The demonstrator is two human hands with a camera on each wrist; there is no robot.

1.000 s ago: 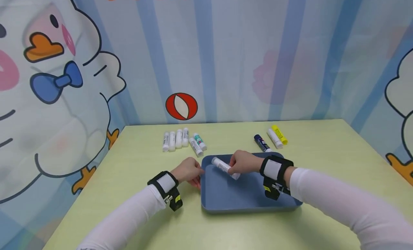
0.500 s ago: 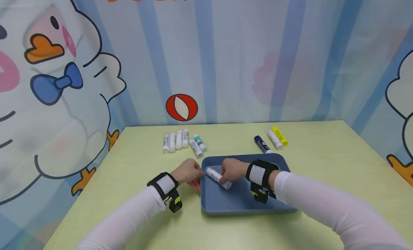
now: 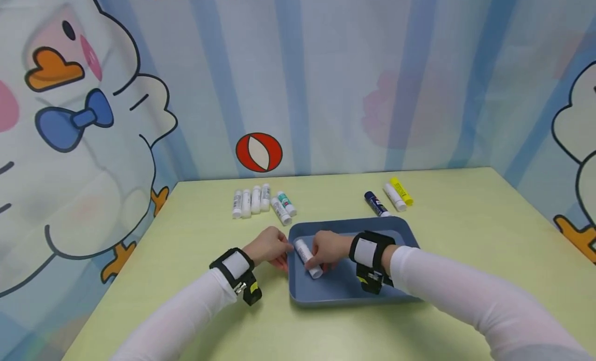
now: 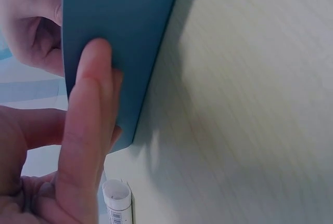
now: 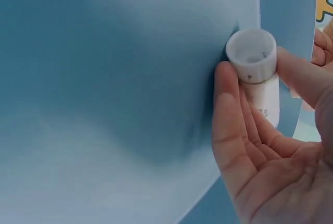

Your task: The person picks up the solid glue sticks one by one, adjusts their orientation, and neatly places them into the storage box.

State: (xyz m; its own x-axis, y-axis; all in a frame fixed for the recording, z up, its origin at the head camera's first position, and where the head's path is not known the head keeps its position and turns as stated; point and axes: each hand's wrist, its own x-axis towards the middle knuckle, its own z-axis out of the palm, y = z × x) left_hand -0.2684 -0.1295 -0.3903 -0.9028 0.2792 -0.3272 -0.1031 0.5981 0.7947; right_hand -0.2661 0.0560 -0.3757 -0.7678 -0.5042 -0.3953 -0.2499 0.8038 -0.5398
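- White tube (image 3: 305, 252) is lying inside the tray (image 3: 346, 292), just beside its left wall; the right hand (image 3: 328, 246) is pinching it, thumb on one side and fingers on the other.
- Its long axis is running from far left to near right, at a slant to that wall; whether it is touching the tray's floor is hard to tell.
- Left hand (image 3: 270, 246) is resting at the wall, near the tube's far end; the right is the one holding the tube.
- Right forearm is crossing the tray from the right, back of the hand facing up.
- Left forearm is coming from the near left; straight fingers are pressing the outer wall and the thumb seems to be lapping the rim, apparently pinching it.
- Beyond, to the left, four tubes (image 3: 256, 199) are lying in a row, a teal tube (image 3: 286, 202) and a loose tube (image 3: 281, 211) beside them.
- Far right, a navy tube (image 3: 375, 202), a pale tube (image 3: 395, 196) and a yellow tube (image 3: 401, 191) are lying on the table (image 3: 261, 330).
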